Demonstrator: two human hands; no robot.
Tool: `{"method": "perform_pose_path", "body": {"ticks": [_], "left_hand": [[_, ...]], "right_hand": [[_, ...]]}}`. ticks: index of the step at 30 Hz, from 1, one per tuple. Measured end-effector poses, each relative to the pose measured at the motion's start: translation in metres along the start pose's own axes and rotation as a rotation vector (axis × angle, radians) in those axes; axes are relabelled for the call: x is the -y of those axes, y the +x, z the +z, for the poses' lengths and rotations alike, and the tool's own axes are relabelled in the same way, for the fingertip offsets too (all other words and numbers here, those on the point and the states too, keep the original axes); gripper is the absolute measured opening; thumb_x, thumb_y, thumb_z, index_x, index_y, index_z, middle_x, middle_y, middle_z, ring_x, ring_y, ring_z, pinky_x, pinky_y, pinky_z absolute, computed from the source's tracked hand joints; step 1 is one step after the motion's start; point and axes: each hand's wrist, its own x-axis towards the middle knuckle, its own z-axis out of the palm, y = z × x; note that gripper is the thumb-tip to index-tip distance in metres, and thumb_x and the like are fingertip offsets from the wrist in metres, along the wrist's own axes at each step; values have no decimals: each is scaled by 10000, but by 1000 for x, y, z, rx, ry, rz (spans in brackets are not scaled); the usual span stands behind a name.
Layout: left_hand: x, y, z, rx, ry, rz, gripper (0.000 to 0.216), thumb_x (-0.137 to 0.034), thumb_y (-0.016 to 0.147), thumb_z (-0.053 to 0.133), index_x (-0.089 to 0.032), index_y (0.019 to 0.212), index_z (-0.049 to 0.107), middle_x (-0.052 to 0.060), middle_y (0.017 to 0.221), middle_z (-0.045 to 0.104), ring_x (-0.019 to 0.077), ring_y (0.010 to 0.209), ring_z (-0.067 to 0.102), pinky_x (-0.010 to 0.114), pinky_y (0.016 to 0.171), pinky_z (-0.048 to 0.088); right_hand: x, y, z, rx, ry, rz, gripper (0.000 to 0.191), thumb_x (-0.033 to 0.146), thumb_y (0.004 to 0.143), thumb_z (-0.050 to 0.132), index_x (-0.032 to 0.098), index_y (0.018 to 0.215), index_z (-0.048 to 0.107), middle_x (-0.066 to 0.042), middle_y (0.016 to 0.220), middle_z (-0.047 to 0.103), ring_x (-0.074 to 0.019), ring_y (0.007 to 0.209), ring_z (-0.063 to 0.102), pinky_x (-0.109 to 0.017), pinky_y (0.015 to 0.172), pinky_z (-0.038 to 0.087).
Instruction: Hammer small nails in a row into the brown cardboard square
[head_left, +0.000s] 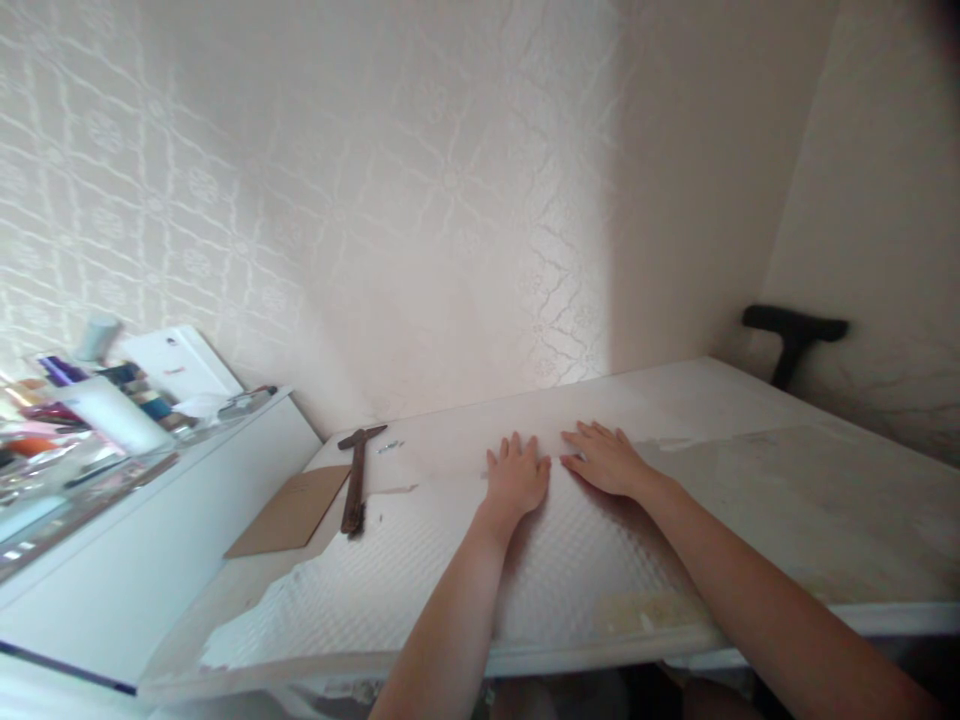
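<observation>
Left hand (517, 477), closer to the near-left bulk of white dimpled sheeting (420, 550), rested on its far part beside the right hand (606, 460), both with fingers apart.

The head camera faces forward and down over a tabletop (795, 510) — apparently near, though blurry rightward.
</observation>
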Motion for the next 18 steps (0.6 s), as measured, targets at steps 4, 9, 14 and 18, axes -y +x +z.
{"method": "perform_pose_path", "body": {"ticks": [4, 9, 14, 18], "left_hand": [[-1, 0, -1, 9, 7, -7, 545, -450, 939, 157, -196, 1399, 300, 149, 1490, 257, 302, 1367, 234, 522, 1064, 216], [-1, 0, 0, 11, -2, -5, 552, -453, 937, 165, -188, 1401, 303, 159, 1485, 263, 315, 1362, 241, 534, 1061, 216], [0, 0, 1, 3, 1, -8, 542, -450, 937, 164, -201, 1397, 305, 147, 1487, 265, 305, 1365, 238, 531, 1061, 218], [0, 0, 1, 0, 1, -5, 548, -453, 936, 160, -197, 1397, 308, 148, 1486, 269, 310, 1363, 240, 532, 1062, 217]], "right_hand": [[0, 0, 0, 1, 4, 2, 583, 479, 880, 320, 195, 1382, 404, -136, 1479, 289, -318, 1357, 210, -545, 1052, 184], [0, 0, -1, 6, 5, -2, 587, 478, 884, 321, 186, 1387, 398, -141, 1481, 281, -320, 1357, 206, -546, 1054, 180], [0, 0, 0, 3, 5, -3, 589, 476, 886, 318, 178, 1389, 396, -148, 1484, 270, -326, 1356, 207, -548, 1055, 177], [0, 0, 0, -1, 2, -4, 583, 478, 883, 319, 188, 1381, 407, -141, 1482, 280, -317, 1358, 208, -548, 1054, 179]]}}
